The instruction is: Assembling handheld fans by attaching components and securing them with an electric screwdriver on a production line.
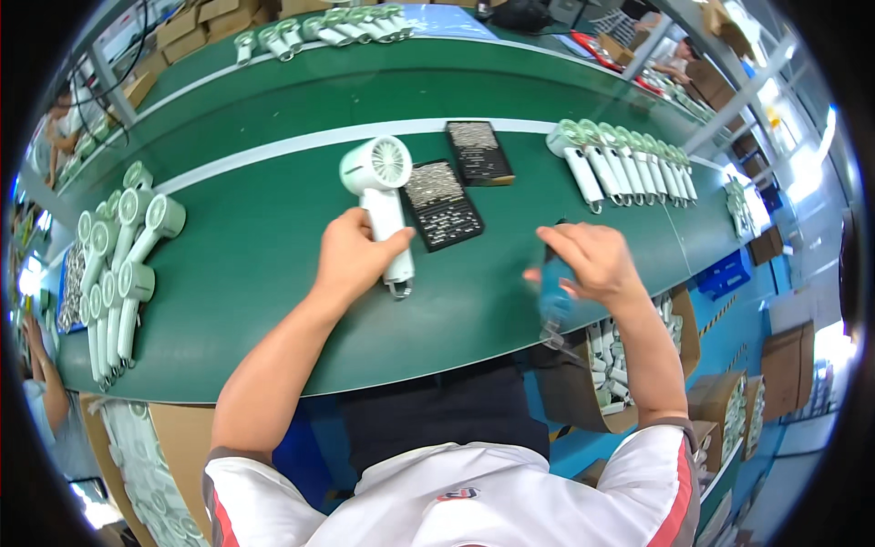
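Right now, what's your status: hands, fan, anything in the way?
Left hand gripping white handheld fan. Right hand holding blue tool, blurred, apart from fan. Possible obstacle: black parts tray close to fan's right side.

Factory assembly workshop, small-appliance line. Evidence: long green bench (264, 246); batches of same-type pale handheld fans at its left end (132, 211) and right end (607, 171), more across its far side (339, 32). Mid-bench: two black trays of small metal parts (439, 193) (478, 146). Blue hand tool (555, 296), motion-blurred, at bench's near edge. Below bench, right: cardboard carton (572, 397) of white parts; below bench, left: another carton (187, 447), filled with fan-like pieces. Metal frame posts (114, 84) rise beyond bench. Right of bench: blue floor (720, 330) with striped tape. Other people near bench's left (62, 128) and beyond its far right (676, 62).
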Motion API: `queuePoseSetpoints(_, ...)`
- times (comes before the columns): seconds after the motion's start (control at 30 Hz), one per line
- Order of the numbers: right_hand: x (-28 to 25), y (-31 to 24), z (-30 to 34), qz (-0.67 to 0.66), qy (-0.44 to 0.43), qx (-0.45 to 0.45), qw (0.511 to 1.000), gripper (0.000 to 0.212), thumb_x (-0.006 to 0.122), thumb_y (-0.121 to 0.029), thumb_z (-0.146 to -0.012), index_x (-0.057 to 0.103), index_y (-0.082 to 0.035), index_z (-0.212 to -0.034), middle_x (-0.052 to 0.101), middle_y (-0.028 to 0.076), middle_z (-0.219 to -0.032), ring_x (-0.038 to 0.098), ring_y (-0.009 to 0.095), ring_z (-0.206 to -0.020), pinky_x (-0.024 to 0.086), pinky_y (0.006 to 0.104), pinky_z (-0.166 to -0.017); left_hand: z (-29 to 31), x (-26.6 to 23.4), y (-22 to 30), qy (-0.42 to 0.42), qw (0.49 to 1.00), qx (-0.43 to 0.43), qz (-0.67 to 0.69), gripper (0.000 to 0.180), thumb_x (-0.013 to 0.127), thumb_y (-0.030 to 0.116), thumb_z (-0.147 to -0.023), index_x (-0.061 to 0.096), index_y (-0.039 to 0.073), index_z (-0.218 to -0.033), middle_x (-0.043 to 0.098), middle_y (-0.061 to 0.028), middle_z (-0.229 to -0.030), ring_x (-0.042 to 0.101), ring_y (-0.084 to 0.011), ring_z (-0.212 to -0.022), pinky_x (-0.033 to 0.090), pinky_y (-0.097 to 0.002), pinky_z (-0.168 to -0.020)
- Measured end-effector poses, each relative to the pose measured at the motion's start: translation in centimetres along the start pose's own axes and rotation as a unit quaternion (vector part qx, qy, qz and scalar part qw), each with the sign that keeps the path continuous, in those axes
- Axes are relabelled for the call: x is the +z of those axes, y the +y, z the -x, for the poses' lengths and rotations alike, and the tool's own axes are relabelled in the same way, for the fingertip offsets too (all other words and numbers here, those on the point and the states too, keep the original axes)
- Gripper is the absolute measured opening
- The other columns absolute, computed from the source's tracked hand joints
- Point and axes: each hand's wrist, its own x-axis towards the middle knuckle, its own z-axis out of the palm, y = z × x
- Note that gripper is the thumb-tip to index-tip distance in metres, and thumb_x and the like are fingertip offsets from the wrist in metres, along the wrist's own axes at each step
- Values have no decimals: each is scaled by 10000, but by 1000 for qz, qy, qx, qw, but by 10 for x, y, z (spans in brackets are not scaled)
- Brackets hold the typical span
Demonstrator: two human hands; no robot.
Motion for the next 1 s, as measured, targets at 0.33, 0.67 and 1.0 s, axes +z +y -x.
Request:
queuePoseSetpoints(0.33, 27, 44, 46, -22, -149, 103, 983, 808, 831, 70, -546, 557, -41, -1298, 568, 136, -1433, 587, 402, -1193, 508, 457, -1026, 29, -26, 53, 28, 994, -49, -89, 524, 816, 301, -767, 625, -67, -1088, 709, -173, -871, 681, -213, -609, 533, -373, -507)
queuePoseSetpoints(0.67, 33, 63, 44, -20, -173, 58, 983, 587, 632, 109, -753, 583, -5, -1326, 554, 162, -1467, 568, 368, -1315, 492, 412, -1108, 67, -45, 59, -64, 954, -184, -227, 524, 757, 392, -817, 703, -96, -999, 731, -260, -906, 739, -364, -839, 579, -445, -794)
queuePoseSetpoints(1.0, 29, 78, 49, 14, -246, 65, 967, 730, 526, 169, -775, 489, -29, -1476, 476, 129, -1565, 577, 383, -1308, 523, 425, -1071, 93, -29, 49, -63, 939, -123, -315, 546, 700, 348, -840, 642, -116, -1123, 717, -296, -1017, 710, -416, -988, 552, -454, -891)
